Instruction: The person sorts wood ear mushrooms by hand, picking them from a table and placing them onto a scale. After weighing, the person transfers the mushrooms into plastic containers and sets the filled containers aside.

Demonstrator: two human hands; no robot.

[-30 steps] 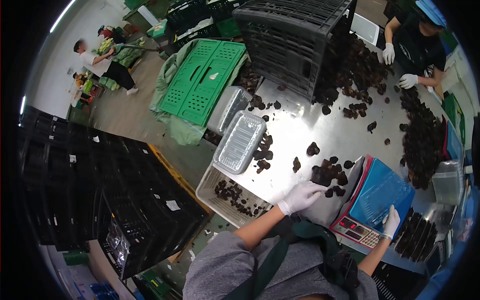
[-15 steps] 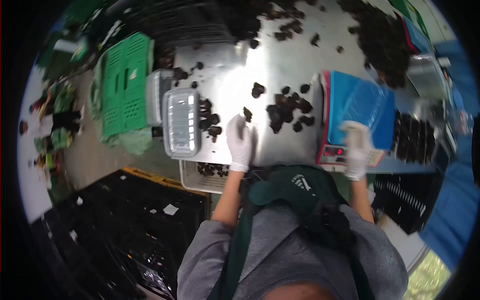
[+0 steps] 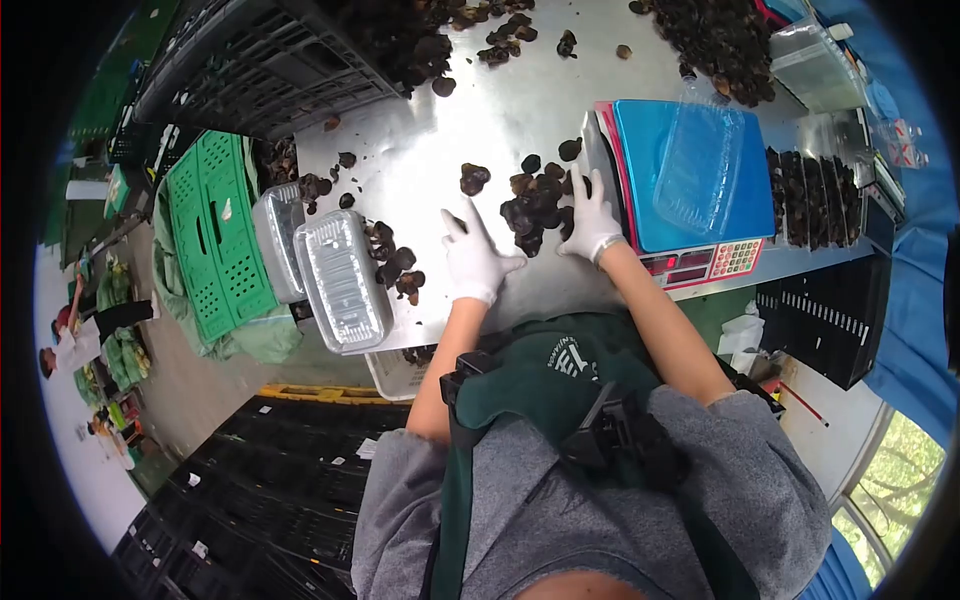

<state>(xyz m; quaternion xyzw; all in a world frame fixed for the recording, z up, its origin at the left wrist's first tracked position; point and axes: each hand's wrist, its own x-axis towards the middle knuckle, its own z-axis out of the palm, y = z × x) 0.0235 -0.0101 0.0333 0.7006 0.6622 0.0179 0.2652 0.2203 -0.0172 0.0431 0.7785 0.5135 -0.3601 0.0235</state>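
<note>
A small pile of dark brown, mushroom-like pieces (image 3: 533, 212) lies on the metal table in front of me. My right hand (image 3: 594, 218), in a white glove, is open at the pile's right side, fingers spread and apparently touching its edge pieces. To the left of the pile my left hand (image 3: 474, 256), also gloved, is open with fingers apart and nothing in it. One loose dark piece (image 3: 474, 179) lies just beyond its fingertips. Right of my right hand stands a red scale with a blue plate (image 3: 640, 175), and a clear plastic tray (image 3: 700, 165) rests on it.
Stacked clear trays (image 3: 343, 280) stand at the table's left edge, beside a green crate (image 3: 222, 235). A black crate (image 3: 270, 75) is at the back left. Larger dark heaps (image 3: 715, 45) lie at the back. Filled trays (image 3: 815, 200) line up right of the scale.
My right hand has moved left from over the scale to the pile's right side. My left hand has spread its fingers beside the pile. The camera view has shifted.
</note>
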